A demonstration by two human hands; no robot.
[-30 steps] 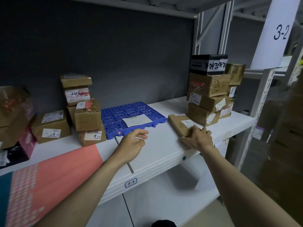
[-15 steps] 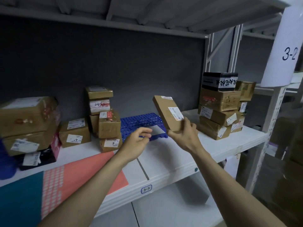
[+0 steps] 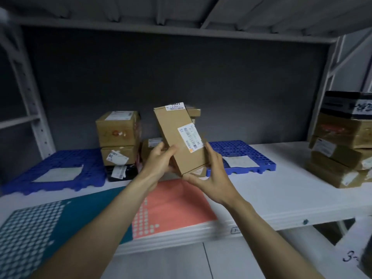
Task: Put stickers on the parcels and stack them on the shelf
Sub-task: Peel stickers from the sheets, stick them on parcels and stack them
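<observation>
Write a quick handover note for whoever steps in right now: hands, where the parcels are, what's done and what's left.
Left hand and right hand both grip the flat brown parcel, held tilted above the shelf.
It carries a barcode label and a small sticker at its top end.
Stacked parcels stand at the left and at the right.
Left: check the sticker, then stack this parcel.

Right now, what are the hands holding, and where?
Both hands, left hand and right hand, grip the flat brown cardboard parcel at its lower end.
</observation>
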